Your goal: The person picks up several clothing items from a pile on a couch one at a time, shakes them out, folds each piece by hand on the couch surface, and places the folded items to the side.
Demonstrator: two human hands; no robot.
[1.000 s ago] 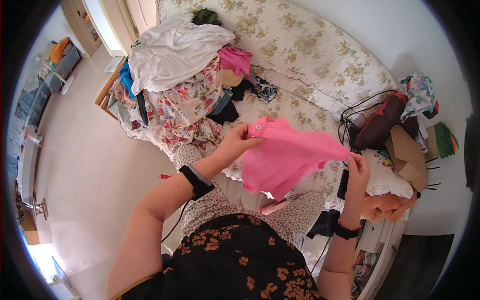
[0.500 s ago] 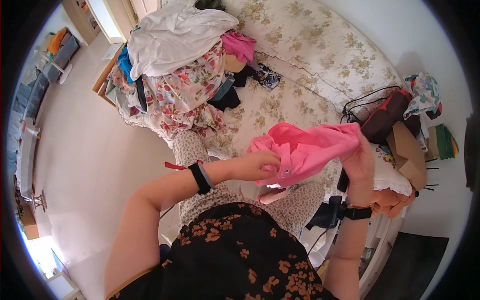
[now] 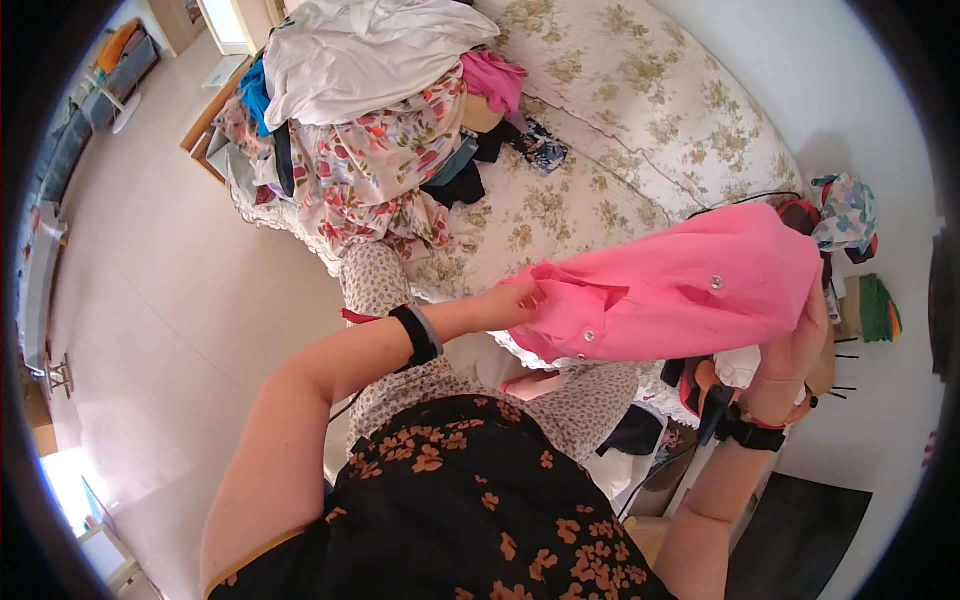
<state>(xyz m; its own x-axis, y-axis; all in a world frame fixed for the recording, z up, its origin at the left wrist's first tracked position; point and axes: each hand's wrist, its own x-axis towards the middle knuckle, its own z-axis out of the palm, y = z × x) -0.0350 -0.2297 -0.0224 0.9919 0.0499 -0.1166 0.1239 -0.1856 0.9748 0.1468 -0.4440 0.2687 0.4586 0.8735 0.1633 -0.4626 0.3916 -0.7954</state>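
Observation:
Between my hands a pink garment (image 3: 680,285) with round shiny buttons is stretched out sideways above my lap. My left hand (image 3: 514,304) grips its left end, the fingertips partly sunk in the folds. At the other end my right hand (image 3: 798,345) holds the cloth from beneath and behind; most of its fingers are hidden by the fabric. Part of the garment hangs in front of the sofa edge, and whether it is a shirt or another piece of clothing I cannot tell.
A heap of clothes (image 3: 375,140), with white cloth (image 3: 375,60) on top, lies on the flower-patterned sofa cover (image 3: 590,190) at the far left. A patterned cloth cap (image 3: 846,212) and green folded things (image 3: 879,308) are at the right by the wall. A cable (image 3: 665,470) runs below my right wrist.
The pink garment has gone from bunched to spread wide. My right hand has moved right with its end, while the left hand has shifted slightly left and up.

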